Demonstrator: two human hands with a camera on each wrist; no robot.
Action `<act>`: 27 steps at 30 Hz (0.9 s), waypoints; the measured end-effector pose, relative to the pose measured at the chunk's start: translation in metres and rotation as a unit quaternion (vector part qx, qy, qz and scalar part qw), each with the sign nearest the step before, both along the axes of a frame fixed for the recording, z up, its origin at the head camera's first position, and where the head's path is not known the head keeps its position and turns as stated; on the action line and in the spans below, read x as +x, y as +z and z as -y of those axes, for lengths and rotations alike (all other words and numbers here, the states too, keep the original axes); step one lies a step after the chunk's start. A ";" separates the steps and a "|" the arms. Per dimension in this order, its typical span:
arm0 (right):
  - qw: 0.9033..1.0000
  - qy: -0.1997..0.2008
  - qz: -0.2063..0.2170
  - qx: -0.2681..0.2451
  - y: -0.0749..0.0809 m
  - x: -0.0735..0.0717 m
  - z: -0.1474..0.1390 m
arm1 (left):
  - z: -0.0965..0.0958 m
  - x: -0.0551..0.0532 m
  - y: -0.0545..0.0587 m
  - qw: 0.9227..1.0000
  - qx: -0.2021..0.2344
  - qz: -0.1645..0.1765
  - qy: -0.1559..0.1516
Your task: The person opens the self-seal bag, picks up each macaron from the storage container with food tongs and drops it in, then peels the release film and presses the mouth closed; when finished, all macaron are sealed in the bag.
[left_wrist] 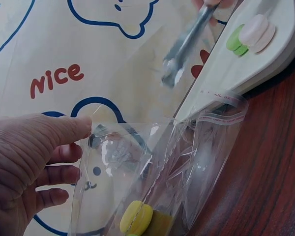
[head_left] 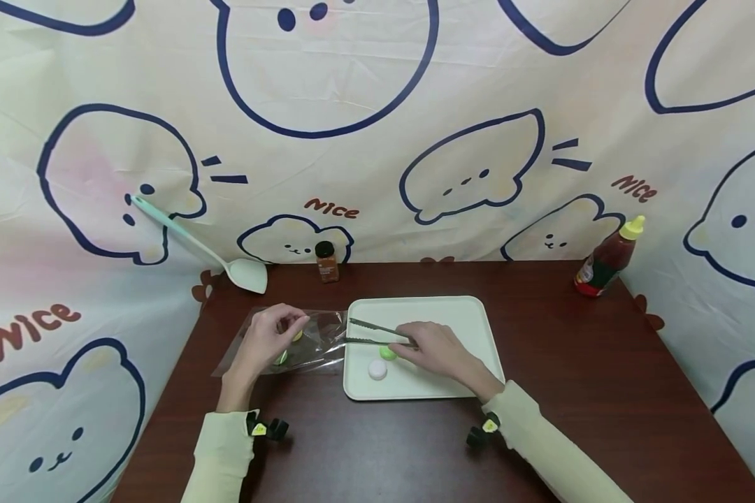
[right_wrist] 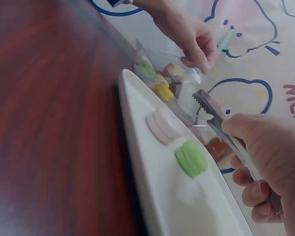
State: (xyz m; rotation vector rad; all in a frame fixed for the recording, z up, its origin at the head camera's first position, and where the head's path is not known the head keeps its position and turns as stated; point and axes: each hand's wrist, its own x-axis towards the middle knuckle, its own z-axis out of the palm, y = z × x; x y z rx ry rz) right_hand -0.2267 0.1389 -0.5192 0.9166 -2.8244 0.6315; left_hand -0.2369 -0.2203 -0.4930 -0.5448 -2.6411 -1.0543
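Observation:
My left hand (head_left: 267,339) pinches the upper edge of a clear plastic bag (head_left: 324,342), lifting that edge off the table. Inside the bag lie several macarons, among them a yellow macaron (left_wrist: 136,218) and a green one (right_wrist: 146,69). Metal tongs (head_left: 377,327) are gripped by my right hand (head_left: 437,347) above the white tray (head_left: 468,318); their tips are apart, point left at the bag, and nothing shows between them. On the tray, a pale pink macaron (right_wrist: 164,126) and a light green macaron (right_wrist: 191,158) stand side by side near its left end.
Behind the bag stands a small spice jar (head_left: 327,264) with a black lid. A pale green spatula (head_left: 247,275) leans on the patterned cloth at back left. A red sauce bottle (head_left: 606,262) with a yellow cap stands at the back right of the brown table (head_left: 377,454).

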 end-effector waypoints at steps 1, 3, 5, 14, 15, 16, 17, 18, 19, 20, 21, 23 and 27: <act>1.000 -0.005 -0.002 0.000 -0.001 0.004 -0.004 | 0.000 0.000 0.000 1.000 0.000 -0.001 -0.002; 1.000 -0.013 -0.005 0.002 -0.002 0.012 -0.012 | 0.000 0.000 -0.001 1.000 -0.001 0.000 -0.002; 1.000 -0.021 -0.006 0.007 -0.003 0.020 -0.018 | 0.000 0.000 -0.001 1.000 -0.002 0.002 0.000; 1.000 -0.019 -0.013 0.018 -0.011 0.052 -0.036 | -0.002 0.001 0.001 1.000 0.001 0.004 0.002; 1.000 -0.017 -0.013 0.020 -0.011 0.055 -0.037 | -0.002 0.001 0.001 1.000 0.001 0.004 0.002; 1.000 -0.017 -0.014 0.023 -0.012 0.057 -0.038 | -0.002 0.001 0.001 1.000 0.000 0.003 0.003; 0.999 -0.017 -0.014 0.025 -0.013 0.058 -0.039 | -0.002 0.001 0.002 1.000 0.000 0.003 0.002; 0.999 -0.017 -0.014 0.028 -0.013 0.059 -0.040 | -0.002 0.001 0.002 1.000 0.000 0.002 0.003; 0.999 -0.017 -0.014 0.031 -0.013 0.060 -0.040 | -0.002 0.001 0.001 1.000 -0.001 0.002 0.002; 0.999 -0.016 -0.015 0.033 -0.014 0.061 -0.040 | -0.001 0.001 0.002 1.000 -0.001 0.001 0.002; 0.999 -0.016 -0.017 0.034 -0.014 0.061 -0.040 | -0.001 0.001 0.002 1.000 -0.002 0.002 0.002; 0.999 -0.013 -0.021 0.035 -0.015 0.062 -0.041 | -0.001 0.001 0.002 1.000 -0.001 0.002 0.001; 0.999 -0.012 -0.025 0.039 -0.016 0.062 -0.043 | -0.001 0.002 0.002 1.000 0.001 0.006 -0.001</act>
